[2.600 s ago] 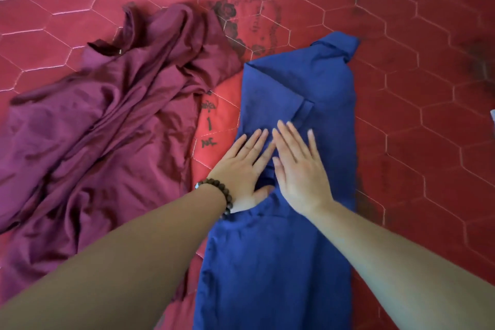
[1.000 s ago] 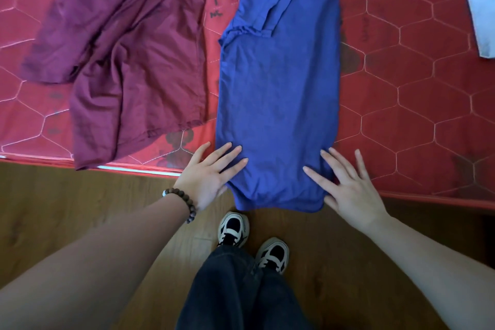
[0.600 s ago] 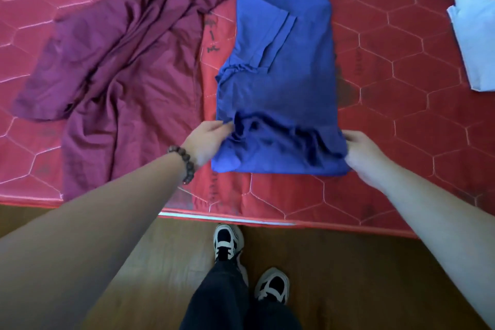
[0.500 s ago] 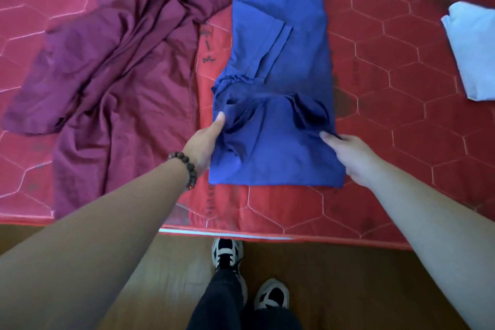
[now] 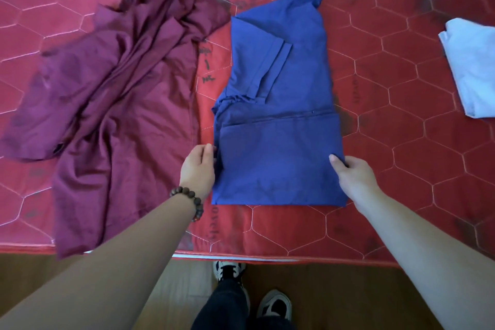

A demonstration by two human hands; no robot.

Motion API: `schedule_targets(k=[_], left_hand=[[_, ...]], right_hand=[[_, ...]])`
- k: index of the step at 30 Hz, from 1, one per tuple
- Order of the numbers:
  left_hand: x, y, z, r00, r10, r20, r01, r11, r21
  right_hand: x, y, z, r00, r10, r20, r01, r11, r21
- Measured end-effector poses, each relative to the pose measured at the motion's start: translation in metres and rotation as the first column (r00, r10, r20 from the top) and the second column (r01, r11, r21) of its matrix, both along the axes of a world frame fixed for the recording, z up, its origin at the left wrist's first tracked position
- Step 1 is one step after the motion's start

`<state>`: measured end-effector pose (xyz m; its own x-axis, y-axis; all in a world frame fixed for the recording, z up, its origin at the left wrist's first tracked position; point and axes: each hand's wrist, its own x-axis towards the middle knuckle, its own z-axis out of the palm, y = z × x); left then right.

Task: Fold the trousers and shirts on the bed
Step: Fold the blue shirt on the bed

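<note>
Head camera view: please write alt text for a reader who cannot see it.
Two bare hands, left hand and right hand, hold the side edges of a half-folded blue shirt on a red quilted mattress. A crumpled maroon garment lies left; a light blue cloth lies right.

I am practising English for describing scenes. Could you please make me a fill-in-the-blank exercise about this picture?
1. The left hand wears a bracelet of ____.
2. Both hands touch the ____ shirt.
3. The maroon garment lies ____, not folded.
4. The bed cover has a pattern of ____.

Missing words: beads; blue; crumpled; hexagons
</note>
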<state>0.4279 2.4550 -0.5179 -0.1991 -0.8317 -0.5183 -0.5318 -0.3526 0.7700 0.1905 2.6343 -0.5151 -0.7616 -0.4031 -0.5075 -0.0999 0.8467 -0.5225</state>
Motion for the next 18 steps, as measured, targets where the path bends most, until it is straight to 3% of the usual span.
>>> schedule_targets(k=[2,4,8,12,16,18], left_hand=[[0.009,0.007,0.004,0.999,-0.006,-0.031,0.006,1.000,-0.005],[0.021,0.017,0.005,0.991,-0.135,0.018,0.136,0.988,-0.070],[0.030,0.028,0.002,0.935,-0.313,0.168,0.330,0.940,-0.090],[0.025,0.018,0.001,0.983,-0.135,0.127,0.148,0.985,-0.094],[0.017,0.013,0.000,0.976,-0.106,0.192,0.127,0.987,-0.099],[0.004,0.002,-0.001,0.985,-0.064,0.158,0.080,0.992,-0.097]], right_hand=[[-0.001,0.001,0.002,0.997,0.023,-0.070,-0.022,1.000,0.017],[0.001,0.000,0.004,0.992,0.029,-0.119,-0.027,0.999,0.017],[0.012,-0.003,-0.002,1.000,-0.001,-0.031,0.001,1.000,0.010],[0.015,0.000,-0.006,0.997,-0.070,-0.027,0.068,0.994,-0.084],[0.008,-0.004,-0.007,0.998,-0.060,-0.023,0.060,0.998,-0.018],[-0.001,-0.014,-0.004,0.993,-0.114,-0.031,0.112,0.992,-0.062]])
